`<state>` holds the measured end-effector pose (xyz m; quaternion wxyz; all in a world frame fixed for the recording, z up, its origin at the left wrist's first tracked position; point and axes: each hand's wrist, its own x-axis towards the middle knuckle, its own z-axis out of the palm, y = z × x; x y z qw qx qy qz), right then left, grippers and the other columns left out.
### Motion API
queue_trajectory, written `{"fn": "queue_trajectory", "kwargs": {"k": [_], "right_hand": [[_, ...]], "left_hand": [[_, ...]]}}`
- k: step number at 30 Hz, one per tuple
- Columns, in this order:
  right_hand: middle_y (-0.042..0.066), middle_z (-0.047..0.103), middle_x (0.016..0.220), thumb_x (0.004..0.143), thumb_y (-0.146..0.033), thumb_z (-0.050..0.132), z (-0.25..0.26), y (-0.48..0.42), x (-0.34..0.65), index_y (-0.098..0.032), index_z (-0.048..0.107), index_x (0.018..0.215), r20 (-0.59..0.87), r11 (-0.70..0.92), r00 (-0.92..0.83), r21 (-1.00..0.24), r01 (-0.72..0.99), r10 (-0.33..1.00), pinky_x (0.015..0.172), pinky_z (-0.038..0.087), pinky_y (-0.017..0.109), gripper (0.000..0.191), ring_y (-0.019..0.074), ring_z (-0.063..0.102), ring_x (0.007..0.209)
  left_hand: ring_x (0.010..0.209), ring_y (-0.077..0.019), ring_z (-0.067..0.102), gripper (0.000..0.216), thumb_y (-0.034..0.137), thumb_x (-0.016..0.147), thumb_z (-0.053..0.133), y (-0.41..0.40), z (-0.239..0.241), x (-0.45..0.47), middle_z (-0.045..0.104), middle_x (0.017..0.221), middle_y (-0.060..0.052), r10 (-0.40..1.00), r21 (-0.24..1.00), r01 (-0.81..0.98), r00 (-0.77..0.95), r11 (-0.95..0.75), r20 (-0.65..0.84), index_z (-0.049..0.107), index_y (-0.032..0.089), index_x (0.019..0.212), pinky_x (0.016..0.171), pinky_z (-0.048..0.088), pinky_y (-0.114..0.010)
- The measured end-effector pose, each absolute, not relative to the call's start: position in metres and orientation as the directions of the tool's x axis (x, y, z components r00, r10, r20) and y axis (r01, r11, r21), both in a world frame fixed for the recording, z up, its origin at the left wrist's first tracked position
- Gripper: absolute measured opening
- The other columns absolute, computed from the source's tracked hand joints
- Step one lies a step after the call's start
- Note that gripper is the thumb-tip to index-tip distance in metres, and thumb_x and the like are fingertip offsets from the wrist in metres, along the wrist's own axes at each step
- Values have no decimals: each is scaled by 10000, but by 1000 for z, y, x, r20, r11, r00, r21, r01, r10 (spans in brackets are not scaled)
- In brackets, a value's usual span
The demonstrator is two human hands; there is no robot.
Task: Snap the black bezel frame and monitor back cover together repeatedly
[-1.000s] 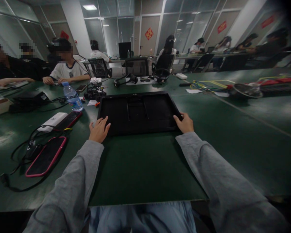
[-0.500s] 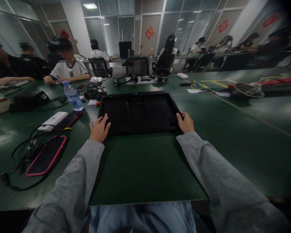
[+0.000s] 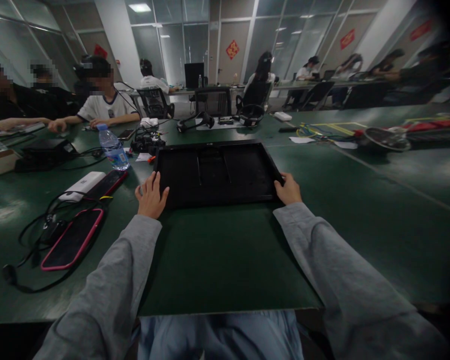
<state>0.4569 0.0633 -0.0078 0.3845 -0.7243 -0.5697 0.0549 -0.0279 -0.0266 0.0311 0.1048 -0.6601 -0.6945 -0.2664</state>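
Note:
A flat black rectangular panel [image 3: 213, 172] with a raised rim lies on the green table in front of me. My left hand [image 3: 150, 197] rests at its near left corner, fingers stretched out against the edge. My right hand [image 3: 288, 190] grips the near right corner, fingers curled round the rim. Both arms wear grey sleeves.
To the left lie a pink-cased phone [image 3: 73, 239], black cables [image 3: 41, 220], a white power bank [image 3: 81, 186], another phone and a water bottle [image 3: 112, 149]. Headsets [image 3: 195, 122] sit behind the panel. Wires and a fan guard [image 3: 384, 140] lie right. People sit at far left.
My left hand has slid slightly left along the panel's edge and its fingers have drawn closer together. The panel and my right hand have shifted a little to the right.

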Motion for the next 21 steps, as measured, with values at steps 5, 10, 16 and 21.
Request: {"fn": "queue_trajectory", "kwargs": {"k": [5, 10, 16, 21], "right_hand": [[208, 728, 1147, 857, -315, 543, -6, 62, 454, -114, 607, 1335, 352, -81, 347, -590, 803, 869, 997, 512, 494, 522, 332, 685, 1046], [209, 727, 1118, 871, -292, 523, -3, 60, 451, -118, 613, 1323, 353, -89, 362, -599, 796, 863, 991, 506, 497, 493, 342, 675, 1061], [211, 720, 1140, 896, -276, 499, -1, 58, 450, -107, 599, 1350, 336, -98, 353, -588, 803, 873, 998, 496, 479, 495, 337, 668, 1079], [220, 716, 1172, 913, -272, 476, 1, 58, 450, -91, 586, 1378, 318, -112, 346, -573, 812, 883, 1008, 494, 472, 511, 336, 667, 1101]], "left_hand": [[1486, -340, 410, 664, 439, 1026, 411, -24, 31, -32, 401, 1662, -189, 854, 277, 959, -190, 57, 485, 349, 169, 1629, 1224, 256, -607], [1487, -355, 414, 686, 427, 1004, 466, -20, 30, -38, 431, 1632, -216, 848, 355, 923, -302, 146, 435, 343, 151, 1621, 1204, 297, -626], [1454, -356, 469, 660, 410, 982, 520, -15, 28, -46, 472, 1588, -220, 871, 505, 837, -395, 210, 291, 391, 164, 1581, 1177, 349, -655], [1366, -338, 573, 585, 401, 982, 524, -10, 24, -54, 548, 1528, -197, 880, 544, 817, -389, 193, 272, 485, 169, 1517, 1177, 389, -611]]}}
